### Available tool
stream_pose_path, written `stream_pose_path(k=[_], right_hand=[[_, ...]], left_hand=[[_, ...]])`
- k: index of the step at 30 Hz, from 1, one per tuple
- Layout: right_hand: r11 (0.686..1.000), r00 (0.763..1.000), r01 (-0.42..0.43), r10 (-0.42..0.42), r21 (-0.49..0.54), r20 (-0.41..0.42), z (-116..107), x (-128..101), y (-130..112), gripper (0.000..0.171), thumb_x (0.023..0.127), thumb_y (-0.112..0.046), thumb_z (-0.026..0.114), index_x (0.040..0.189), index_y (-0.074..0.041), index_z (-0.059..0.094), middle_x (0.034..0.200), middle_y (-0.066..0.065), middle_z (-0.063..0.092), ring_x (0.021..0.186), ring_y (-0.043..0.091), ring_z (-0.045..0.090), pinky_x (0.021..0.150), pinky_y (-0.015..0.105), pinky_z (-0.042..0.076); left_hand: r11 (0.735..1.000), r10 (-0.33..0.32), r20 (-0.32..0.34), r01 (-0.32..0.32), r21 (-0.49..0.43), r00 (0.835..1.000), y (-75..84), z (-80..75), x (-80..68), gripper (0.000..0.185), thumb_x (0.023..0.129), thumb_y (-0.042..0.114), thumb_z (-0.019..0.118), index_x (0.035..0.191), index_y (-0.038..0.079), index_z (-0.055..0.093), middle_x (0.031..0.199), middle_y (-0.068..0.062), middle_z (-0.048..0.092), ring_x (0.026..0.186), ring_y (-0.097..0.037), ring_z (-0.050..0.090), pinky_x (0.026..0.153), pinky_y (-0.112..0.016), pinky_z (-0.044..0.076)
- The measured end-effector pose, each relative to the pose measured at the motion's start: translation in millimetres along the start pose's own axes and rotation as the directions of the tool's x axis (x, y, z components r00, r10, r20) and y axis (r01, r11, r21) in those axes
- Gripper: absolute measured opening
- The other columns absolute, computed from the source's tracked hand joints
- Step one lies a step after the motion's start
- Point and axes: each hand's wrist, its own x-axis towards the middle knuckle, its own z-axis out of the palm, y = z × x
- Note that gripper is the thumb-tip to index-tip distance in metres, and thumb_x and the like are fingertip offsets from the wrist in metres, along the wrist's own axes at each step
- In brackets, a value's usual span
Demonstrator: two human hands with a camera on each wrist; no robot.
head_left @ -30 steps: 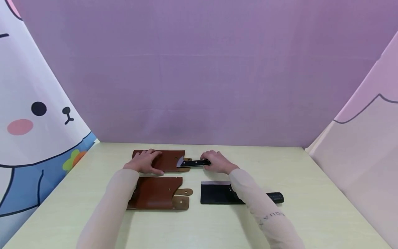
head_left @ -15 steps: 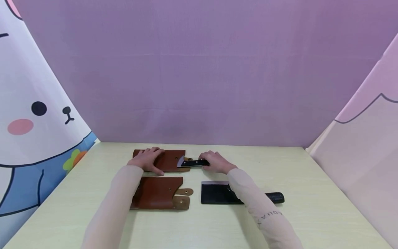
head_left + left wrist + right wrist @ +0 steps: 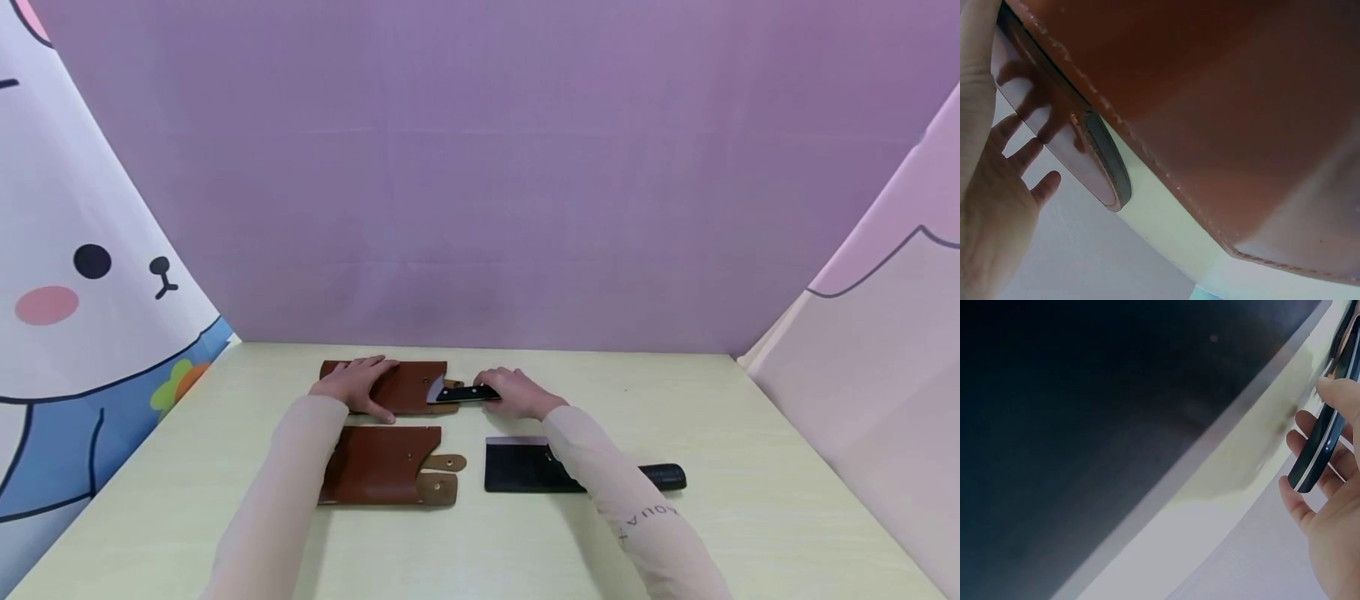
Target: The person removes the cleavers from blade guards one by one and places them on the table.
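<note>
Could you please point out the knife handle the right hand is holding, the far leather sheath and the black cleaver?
knife handle (image 3: pixel 467 393), head view, middle of the black grip.
far leather sheath (image 3: pixel 408 383), head view, bare brown face right of the left hand.
black cleaver (image 3: pixel 517 468), head view, flat of the dark blade.

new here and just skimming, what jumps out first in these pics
At the table's far middle, the left hand presses flat on a brown leather sheath while the right hand grips the black handle of a knife partly inside it. Nearer lie a second brown sheath and, to its right, a bare black cleaver.
</note>
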Motion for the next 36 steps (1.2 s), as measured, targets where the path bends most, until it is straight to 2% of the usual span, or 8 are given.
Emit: stream_pose_path(k=[2,14,21,28,36], right_hand=[[1.0,1.0,-0.002,0.002,0.001,0.003,0.2,0.2,-0.1,0.034,0.087,-0.017,0.061,0.12,-0.011,0.055,0.122,0.006,0.058,0.115,0.023,0.05,0.098,0.047,0.036],[1.0,1.0,0.002,-0.002,-0.018,0.011,1.5,0.5,-1.6,0.034,0.089,-0.018,0.059,0.122,-0.011,0.053,0.123,0.007,0.057,0.116,0.024,0.05,0.099,0.049,0.036],[1.0,1.0,0.001,-0.001,-0.021,0.002,1.3,1.1,-1.6,0.033,0.089,-0.017,0.058,0.121,-0.011,0.054,0.121,0.006,0.057,0.114,0.023,0.051,0.097,0.047,0.038],[1.0,1.0,-0.002,0.002,-0.023,0.007,0.2,2.2,-5.1,0.031,0.089,-0.017,0.058,0.12,-0.011,0.055,0.12,0.006,0.058,0.114,0.023,0.051,0.098,0.048,0.036],[0.999,1.0,-0.005,0.005,-0.037,0.003,-1.2,1.6,-9.2,0.031,0.089,-0.017,0.059,0.119,-0.011,0.055,0.119,0.005,0.058,0.113,0.022,0.051,0.098,0.049,0.035]], left_hand=[[1.0,-0.001,0.007,0.001,0.004,1.0,1.8,-1.6,-0.4,0.106,0.063,0.065,0.069,0.145,0.015,0.024,0.149,-0.018,0.023,0.135,-0.042,0.022,0.104,-0.062,0.018],[0.999,0.032,-0.025,-0.032,-0.001,0.999,-0.8,1.8,2.1,0.107,0.059,0.066,0.071,0.144,0.017,0.028,0.146,-0.015,0.03,0.133,-0.038,0.028,0.103,-0.061,0.022],[0.998,0.058,-0.047,-0.058,0.006,0.997,-1.5,0.8,4.7,0.107,0.058,0.065,0.073,0.143,0.016,0.031,0.142,-0.017,0.035,0.127,-0.039,0.037,0.1,-0.062,0.025],[0.998,0.062,-0.072,-0.063,-0.001,0.995,-4.9,1.6,4.4,0.106,0.055,0.067,0.073,0.141,0.018,0.035,0.136,-0.013,0.041,0.121,-0.035,0.043,0.099,-0.059,0.029],[0.997,0.079,-0.103,-0.079,0.004,0.992,-8.0,3.9,2.8,0.107,0.053,0.069,0.073,0.14,0.018,0.036,0.133,-0.013,0.043,0.12,-0.033,0.044,0.099,-0.06,0.028]])
